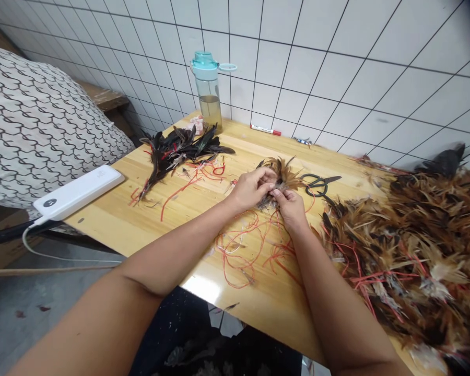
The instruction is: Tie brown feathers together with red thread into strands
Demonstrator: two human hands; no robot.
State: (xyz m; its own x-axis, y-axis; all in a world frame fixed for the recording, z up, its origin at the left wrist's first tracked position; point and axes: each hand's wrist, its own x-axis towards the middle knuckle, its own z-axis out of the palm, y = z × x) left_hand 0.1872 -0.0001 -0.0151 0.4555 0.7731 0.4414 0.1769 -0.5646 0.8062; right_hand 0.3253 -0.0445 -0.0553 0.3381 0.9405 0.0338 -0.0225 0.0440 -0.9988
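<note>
Between my two hands is a small bunch of brown feathers point(285, 169), its tips fanned out toward the wall. My left hand point(254, 186) pinches the bunch from the left, thumb and forefinger closed near the quill ends. From the right, my right hand point(290, 206) closes thumb and finger on the same bunch, close to the left fingertips. Loose red string point(241, 250) lies in tangled loops on the table below the hands. Just right of the bunch rest black-handled scissors point(317, 184), blades pointing right.
A large heap of brown feathers point(415, 245) covers the table's right side. Black feathers point(180, 149) tied with red lie at left, before a water bottle point(209, 99). A red marker point(265, 130) lies by the tiled wall. A white power bank point(80, 192) sits at the left edge.
</note>
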